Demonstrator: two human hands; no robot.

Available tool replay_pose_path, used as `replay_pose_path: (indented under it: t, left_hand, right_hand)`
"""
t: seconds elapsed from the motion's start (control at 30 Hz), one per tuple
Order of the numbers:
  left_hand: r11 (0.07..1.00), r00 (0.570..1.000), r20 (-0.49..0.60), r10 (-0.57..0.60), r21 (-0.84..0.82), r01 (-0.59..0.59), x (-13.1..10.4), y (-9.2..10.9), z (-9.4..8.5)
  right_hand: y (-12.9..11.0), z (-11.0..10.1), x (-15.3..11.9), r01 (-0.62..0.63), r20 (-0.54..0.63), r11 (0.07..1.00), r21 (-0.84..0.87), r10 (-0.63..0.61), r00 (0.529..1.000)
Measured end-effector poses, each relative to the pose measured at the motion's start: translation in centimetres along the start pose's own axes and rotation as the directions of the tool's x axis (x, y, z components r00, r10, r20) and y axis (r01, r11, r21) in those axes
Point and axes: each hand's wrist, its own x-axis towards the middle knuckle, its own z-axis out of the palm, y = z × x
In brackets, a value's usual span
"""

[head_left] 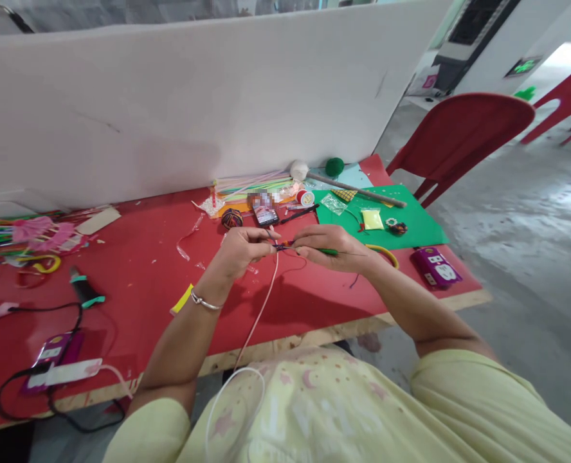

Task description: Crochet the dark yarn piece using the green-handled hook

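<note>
Over the middle of the red tabletop, my left hand (241, 252) and my right hand (332, 243) meet almost fingertip to fingertip. My right fingers are closed round a crochet hook with a green handle (328, 251), its thin shaft pointing left. Between thumb and forefinger, my left hand pinches a small piece of dark multicoloured yarn work (281, 245), which the hook's tip reaches. Its stitches are too small to make out. Just behind my left hand sits a ball of dark multicoloured yarn (231, 218). A phone (265, 215) lies beyond the fingertips with a pink cable (265, 302) running toward me.
A green sheet (411, 209) at right carries a yellow packet (373, 219) and small beads. Behind are a thread spool (305, 198), a green yarn ball (334, 167) and pipe cleaners. A purple box (436, 267) sits near the right edge; pliers (85, 289) and cables lie left.
</note>
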Motion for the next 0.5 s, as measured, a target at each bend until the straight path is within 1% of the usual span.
replay_pose_path:
  t: [0.07,0.1,0.13,0.17,0.2,0.23,0.27,0.3,0.33,0.37,0.4,0.43,0.47,0.5]
  left_hand:
    - [1.0,1.0,0.016,0.005,-0.008,-0.005,-0.1,0.3,0.0]
    - [1.0,1.0,0.031,0.004,-0.02,-0.003,-0.2,0.5,0.1]
    - [0.999,0.999,0.049,0.002,-0.045,0.001,-0.3,0.7,0.3]
    - [0.996,0.998,0.065,0.004,-0.086,0.002,-0.4,1.0,0.6]
    - [0.991,0.997,0.075,0.014,-0.137,-0.004,-0.4,1.1,1.0]
    - [0.981,0.997,0.072,0.035,-0.192,-0.021,-0.3,1.2,1.5]
    - [0.969,0.997,0.045,0.067,-0.241,-0.054,-0.3,1.2,2.1]
    - [0.959,0.994,0.001,0.105,-0.266,-0.101,-0.1,1.1,2.6]
    - [0.949,0.987,-0.065,0.146,-0.273,-0.159,0.0,0.9,3.1]
    - [0.942,0.973,-0.134,0.188,-0.257,-0.217,0.2,0.6,3.5]
    - [0.935,0.957,-0.184,0.222,-0.238,-0.263,0.3,0.2,3.8]
    - [0.926,0.947,-0.212,0.243,-0.241,-0.291,0.4,-0.1,4.0]
    - [0.919,0.943,-0.217,0.25,-0.252,-0.302,0.4,-0.4,4.0]
    - [0.914,0.945,-0.213,0.248,-0.27,-0.301,0.4,-0.6,4.0]
  right_hand:
    - [0.0,-0.3,-0.2,-0.077,-0.004,0.99,0.118,0.078,0.997]
    - [0.2,-0.2,-0.3,-0.139,0.0,0.968,0.211,0.142,0.99]
    - [0.4,0.2,-0.4,-0.212,0.01,0.92,0.33,0.221,0.975]
    - [0.6,0.9,-0.4,-0.28,0.021,0.837,0.47,0.307,0.951]
    - [0.8,1.8,-0.4,-0.339,0.049,0.719,0.606,0.392,0.919]
    - [1.0,2.9,-0.4,-0.346,0.05,0.577,0.74,0.466,0.883]
    - [1.1,4.2,-0.3,-0.314,0.031,0.457,0.832,0.527,0.849]
    - [1.1,5.4,-0.2,-0.293,0.029,0.374,0.88,0.573,0.819]
    - [1.0,6.5,-0.1,-0.266,-0.008,0.348,0.899,0.62,0.785]
    - [0.8,7.4,0.1,-0.235,-0.097,0.394,0.889,0.662,0.743]
    - [0.5,8.1,0.2,-0.224,-0.189,0.474,0.852,0.677,0.712]
    - [0.2,8.6,0.3,-0.223,-0.276,0.558,0.8,0.671,0.688]
    - [-0.1,8.9,0.4,-0.231,-0.344,0.63,0.741,0.652,0.676]
    - [-0.3,9.0,0.4,-0.245,-0.384,0.681,0.69,0.631,0.674]
